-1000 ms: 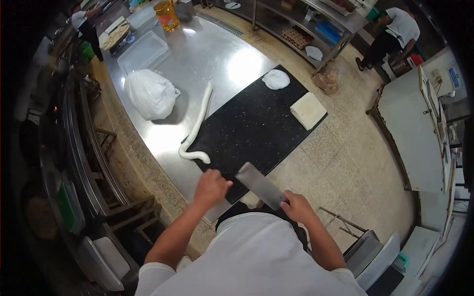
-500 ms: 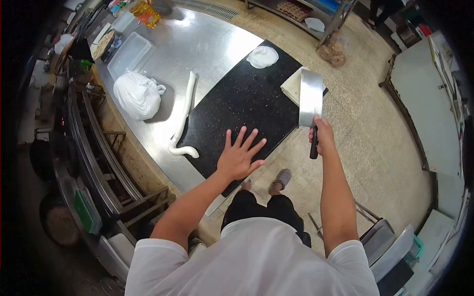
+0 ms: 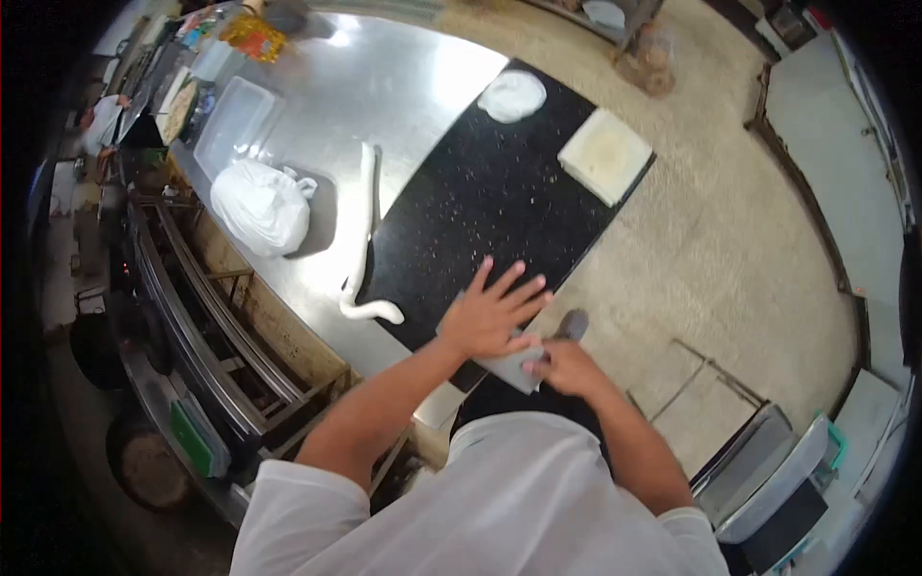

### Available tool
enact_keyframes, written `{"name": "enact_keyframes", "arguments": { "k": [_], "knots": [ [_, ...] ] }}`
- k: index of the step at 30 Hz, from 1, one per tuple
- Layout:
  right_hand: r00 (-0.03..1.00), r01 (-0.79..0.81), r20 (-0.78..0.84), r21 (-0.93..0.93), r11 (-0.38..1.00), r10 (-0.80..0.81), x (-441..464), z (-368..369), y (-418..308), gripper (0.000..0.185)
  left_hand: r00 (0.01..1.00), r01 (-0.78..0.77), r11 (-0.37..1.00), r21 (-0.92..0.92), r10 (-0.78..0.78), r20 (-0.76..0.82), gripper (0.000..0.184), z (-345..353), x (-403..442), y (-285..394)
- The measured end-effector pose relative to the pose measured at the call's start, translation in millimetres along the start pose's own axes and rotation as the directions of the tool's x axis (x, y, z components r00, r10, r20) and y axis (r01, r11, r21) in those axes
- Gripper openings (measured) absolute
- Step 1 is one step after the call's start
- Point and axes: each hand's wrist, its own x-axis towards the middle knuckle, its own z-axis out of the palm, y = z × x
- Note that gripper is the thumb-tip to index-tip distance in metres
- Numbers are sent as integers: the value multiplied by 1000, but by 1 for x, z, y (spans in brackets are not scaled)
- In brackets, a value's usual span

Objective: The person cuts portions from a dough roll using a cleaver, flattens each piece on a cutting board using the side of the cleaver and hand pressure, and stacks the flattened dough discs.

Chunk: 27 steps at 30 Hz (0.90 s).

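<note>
The right hand (image 3: 565, 368) was closed around the cleaver (image 3: 516, 370) at the near end of the black board (image 3: 480, 206). The left hand (image 3: 495, 317) was open, fingers spread, over the blade; whether they touched could not be told. The dough rope (image 3: 361, 216) lay mostly on the steel tabletop (image 3: 370, 72), its bent near end at the board's left edge. A white bag (image 3: 259, 206) sat left of it. A pale square stack (image 3: 604, 156) lay by the board's right edge, and a round white piece (image 3: 512, 96) at its far end.

Hands (image 3: 482, 322) at cleaver (image 3: 512, 369) — close together
</note>
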Motion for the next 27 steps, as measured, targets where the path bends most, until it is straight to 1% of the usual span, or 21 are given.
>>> {"name": "enact_keyframes", "arguments": {
  "k": [1,2,4,5,7,8,9,10,11,12,13,14,15,16,18,20,22,24,25,26,27],
  "knots": [
    [994,-72,79,19,997,71,6,-16,-10,47,998,11,1000,12,-12,62,69,-11,12,-2],
    [981,-134,143,23,991,130,12,-32,-16,48,997,2,1000,-5,-2,81,69,-7,15,-3],
    [983,-138,124,31,990,133,30,-64,-21,50,998,33,999,23,-32,-55,72,-8,40,-23],
    [988,-122,104,27,992,118,38,-74,-24,50,997,9,998,59,-5,-78,74,-9,52,-34],
    [984,-163,46,-153,975,171,48,-88,-23,53,996,10,996,85,-2,-94,75,-18,68,-39],
    [984,-166,42,-149,975,174,38,-76,-15,53,996,20,997,76,-13,-92,76,-18,69,-39],
    [994,-107,-1,-126,986,107,21,-54,-1,56,999,-27,999,45,28,-34,77,-20,60,-29],
    [999,-41,-34,-104,994,38,3,-32,6,59,1000,-8,999,35,9,-30,77,-21,40,-15],
    [997,-68,29,11,998,67,-22,-17,-2,63,967,-168,985,-41,173,187,77,-23,18,-2],
    [992,-100,88,120,988,90,-37,-12,-15,66,863,-308,940,-149,342,372,77,-22,10,0],
    [991,-106,97,120,987,95,-31,-11,-21,66,864,-302,940,-158,340,372,77,-14,14,-8],
    [978,-208,-7,-18,978,208,-27,-3,-27,64,888,-337,934,-116,356,290,76,-3,17,-13],
    [944,-325,-115,-140,935,311,-31,5,-35,62,902,-366,927,-83,375,212,75,6,13,-11],
    [936,-348,-98,-121,930,338,-29,0,-46,62,894,-368,923,-115,385,228,75,8,14,-15],
    [932,-362,-75,-105,926,356,6,-48,-62,60,908,-412,911,2,411,80,67,-3,54,-52],
    [936,-347,-92,-88,934,340,31,-69,-59,61,905,-419,908,18,417,81,67,-15,85,-70],
    [937,-344,-85,-61,937,339,32,-64,-53,62,904,-420,907,8,418,95,67,-21,88,-72],
    [961,-234,-120,112,966,247,3,-31,-39,68,940,-330,943,46,323,109,68,-11,63,-50],
    [966,-232,-85,146,962,245,-14,-8,-25,68,932,-314,949,10,306,197,70,-8,39,-35],
    [969,-228,-56,178,957,241,-30,11,-14,68,930,-282,957,-61,289,226,70,-7,22,-20],
    [956,-231,-193,-22,973,223,-39,14,-36,68,934,-269,954,-131,292,206,71,-5,22,-13]
  ]
}}
